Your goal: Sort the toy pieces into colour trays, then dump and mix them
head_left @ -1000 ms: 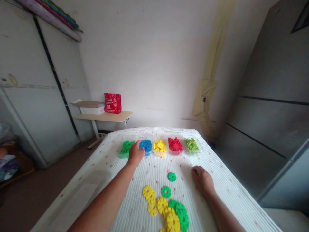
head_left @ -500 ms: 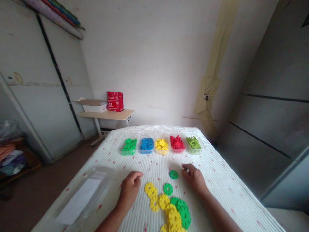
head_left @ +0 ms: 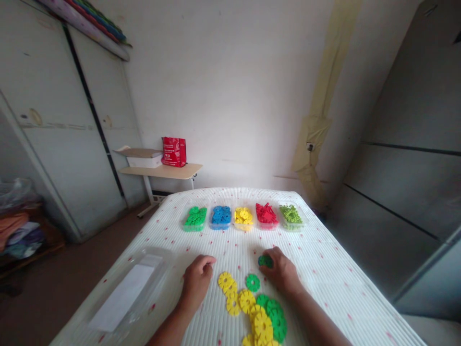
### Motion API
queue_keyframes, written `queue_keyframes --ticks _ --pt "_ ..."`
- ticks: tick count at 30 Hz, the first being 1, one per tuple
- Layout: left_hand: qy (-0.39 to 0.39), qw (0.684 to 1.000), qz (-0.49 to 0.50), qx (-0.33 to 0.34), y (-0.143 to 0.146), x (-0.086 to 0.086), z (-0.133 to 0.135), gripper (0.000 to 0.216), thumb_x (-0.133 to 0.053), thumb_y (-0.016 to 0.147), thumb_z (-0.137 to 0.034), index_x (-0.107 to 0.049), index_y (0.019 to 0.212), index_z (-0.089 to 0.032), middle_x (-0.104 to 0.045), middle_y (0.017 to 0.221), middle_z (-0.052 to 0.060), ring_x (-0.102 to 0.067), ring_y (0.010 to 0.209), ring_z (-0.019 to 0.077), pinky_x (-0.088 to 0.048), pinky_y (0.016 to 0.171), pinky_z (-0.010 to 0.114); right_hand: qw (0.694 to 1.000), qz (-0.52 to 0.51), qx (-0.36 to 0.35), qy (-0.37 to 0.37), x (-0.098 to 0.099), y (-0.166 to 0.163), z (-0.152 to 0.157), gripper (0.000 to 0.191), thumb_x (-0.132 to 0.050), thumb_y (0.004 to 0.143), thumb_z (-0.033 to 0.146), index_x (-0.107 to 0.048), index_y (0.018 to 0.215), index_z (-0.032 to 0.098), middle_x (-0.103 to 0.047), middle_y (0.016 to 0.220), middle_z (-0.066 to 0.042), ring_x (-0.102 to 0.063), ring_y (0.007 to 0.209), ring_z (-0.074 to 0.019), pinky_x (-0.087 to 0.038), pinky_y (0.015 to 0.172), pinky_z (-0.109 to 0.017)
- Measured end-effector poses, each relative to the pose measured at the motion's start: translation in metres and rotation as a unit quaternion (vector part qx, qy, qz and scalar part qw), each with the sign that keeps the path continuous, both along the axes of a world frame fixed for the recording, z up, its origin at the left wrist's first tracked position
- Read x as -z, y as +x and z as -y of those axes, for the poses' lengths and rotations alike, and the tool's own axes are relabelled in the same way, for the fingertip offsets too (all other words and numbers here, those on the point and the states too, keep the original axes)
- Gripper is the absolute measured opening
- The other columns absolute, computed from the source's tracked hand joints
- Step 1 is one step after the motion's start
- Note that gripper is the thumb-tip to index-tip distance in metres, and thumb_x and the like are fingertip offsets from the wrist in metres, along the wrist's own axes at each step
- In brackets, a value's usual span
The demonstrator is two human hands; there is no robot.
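- The right hand (head_left: 279,270) is resting low over the tabletop (head_left: 331,278), fingers curled at the right edge of a dark green-blue disc (head_left: 265,261); I cannot tell whether they are pinching it or only touching.
- That disc is lying about flat, just beyond a single green disc (head_left: 249,283). It is looking like thin moulded plastic, so probably light, stiff, slightly slippery and hardly fragile; its rim is offering the best hold, thumb and finger on opposite edges.
- The left hand (head_left: 198,278) is resting apart from the right, loosely curled, thumb and index finger close together; its palm is hidden, so I cannot tell whether it is holding anything.
- Between the forearms, yellow discs (head_left: 258,318) are lying in an overlapping trail, with green discs (head_left: 276,315) overlapping just beside them.
- Left of the left hand, a white sheet (head_left: 124,295) is showing within a clear plastic tray (head_left: 163,269).
- Farther out, five clear tubs (head_left: 244,227) are standing in a row, holding green, blue, yellow, red and light-green pieces from left to right.
- Beyond, a red bag (head_left: 175,152) is standing beside a white box (head_left: 144,162) on a side table (head_left: 180,171).
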State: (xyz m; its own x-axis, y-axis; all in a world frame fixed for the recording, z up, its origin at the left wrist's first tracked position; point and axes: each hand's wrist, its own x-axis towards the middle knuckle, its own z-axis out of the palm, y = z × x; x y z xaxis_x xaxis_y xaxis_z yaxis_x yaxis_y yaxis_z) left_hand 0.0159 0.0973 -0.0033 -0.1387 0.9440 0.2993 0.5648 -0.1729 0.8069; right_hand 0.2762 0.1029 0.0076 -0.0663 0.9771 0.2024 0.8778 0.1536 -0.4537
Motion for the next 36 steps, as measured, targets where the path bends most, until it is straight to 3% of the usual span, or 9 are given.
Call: queue_keyframes --ticks 11,14,18,22,26,28,32,36 --pt "0.008 1.0 -0.004 -0.001 0.0 0.001 0.0 0.023 -0.04 0.069 -0.017 -0.062 0.074 -0.019 -0.067 0.075 0.002 -0.063 0.07 0.0163 -0.05 0.069 0.028 0.998 -0.04 0.033 0.019 0.0 0.002 0.003 0.017 -0.053 0.065 0.023 -0.048 0.081 0.022 -0.058 0.073 0.001 -0.055 0.063 -0.0134 -0.037 0.059 -0.022" --pt "0.011 1.0 -0.005 0.002 0.0 0.001 0.0 0.023 -0.04 0.069 -0.017 -0.062 0.075 -0.019 -0.067 0.074 0.002 -0.063 0.069 0.0161 -0.049 0.069 0.028 0.996 -0.085 0.023 0.021 -0.006 0.005 0.003 0.008 -0.052 0.064 0.021 -0.046 0.07 0.022 -0.053 0.064 0.003 -0.05 0.06 -0.012 -0.035 0.056 -0.021" --pt "0.017 1.0 -0.006 0.003 0.0 0.0 0.0 0.023 -0.04 0.069 -0.016 -0.062 0.073 -0.019 -0.066 0.067 0.001 -0.063 0.066 0.0156 -0.049 0.068 0.027 0.971 -0.226 -0.056 -0.057 -0.018 0.003 0.009 0.009 -0.053 0.068 0.025 -0.046 0.065 0.02 -0.044 0.055 0.006 -0.042 0.053 -0.01 -0.032 0.05 -0.021" --pt "0.021 1.0 -0.007 0.001 0.001 -0.001 0.001 0.023 -0.04 0.069 -0.016 -0.063 0.073 -0.019 -0.066 0.068 0.001 -0.062 0.064 0.0152 -0.049 0.066 0.027 0.914 -0.345 -0.172 -0.131 -0.021 -0.009 0.017 0.018 -0.06 0.067 0.033 -0.057 0.076 0.018 -0.053 0.064 0.003 -0.047 0.056 -0.0112 -0.037 0.052 -0.022" --pt "0.021 1.0 -0.008 0.002 0.0 0.003 -0.002 0.024 -0.039 0.069 -0.016 -0.062 0.073 -0.019 -0.067 0.072 0.002 -0.062 0.062 0.0147 -0.049 0.064 0.027 0.933 -0.246 -0.242 -0.102 -0.019 -0.02 0.02 0.007 -0.061 0.066 0.022 -0.065 0.069 0.018 -0.058 0.074 -0.001 -0.053 0.073 -0.0144 -0.042 0.066 -0.024" --pt "0.022 1.0 -0.008 0.003 -0.001 0.005 -0.003 0.023 -0.04 0.068 -0.016 -0.062 0.073 -0.018 -0.067 0.072 0.003 -0.062 0.062 0.0148 -0.049 0.064 0.027 0.944 -0.196 -0.25 -0.091 -0.02 -0.024 0.02 0.011 -0.059 0.065 0.016 -0.068 0.071 0.019 -0.06 0.078 -0.002 -0.054 0.079 -0.0157 -0.042 0.072 -0.025" --pt "0.024 1.0 -0.006 0.004 -0.002 0.006 -0.003 0.023 -0.04 0.067 -0.015 -0.062 0.072 -0.018 -0.067 0.072 0.003 -0.062 0.063 0.015 -0.049 0.065 0.027 0.956 -0.162 -0.224 -0.097 -0.022 -0.027 0.021 0.031 -0.055 0.063 0.01 -0.07 0.089 0.02 -0.063 0.089 -0.003 -0.056 0.087 -0.0174 -0.042 0.079 -0.026" --pt "0.026 1.0 -0.001 0.004 -0.001 0.005 -0.002 0.023 -0.04 0.068 -0.014 -0.063 0.072 -0.018 -0.067 0.072 0.003 -0.062 0.063 0.0149 -0.048 0.067 0.028 0.971 -0.11 -0.187 -0.103 -0.022 -0.028 0.02 0.037 -0.054 0.061 0.009 -0.068 0.094 0.02 -0.063 0.09 -0.003 -0.057 0.085 -0.0168 -0.042 0.077 -0.026"
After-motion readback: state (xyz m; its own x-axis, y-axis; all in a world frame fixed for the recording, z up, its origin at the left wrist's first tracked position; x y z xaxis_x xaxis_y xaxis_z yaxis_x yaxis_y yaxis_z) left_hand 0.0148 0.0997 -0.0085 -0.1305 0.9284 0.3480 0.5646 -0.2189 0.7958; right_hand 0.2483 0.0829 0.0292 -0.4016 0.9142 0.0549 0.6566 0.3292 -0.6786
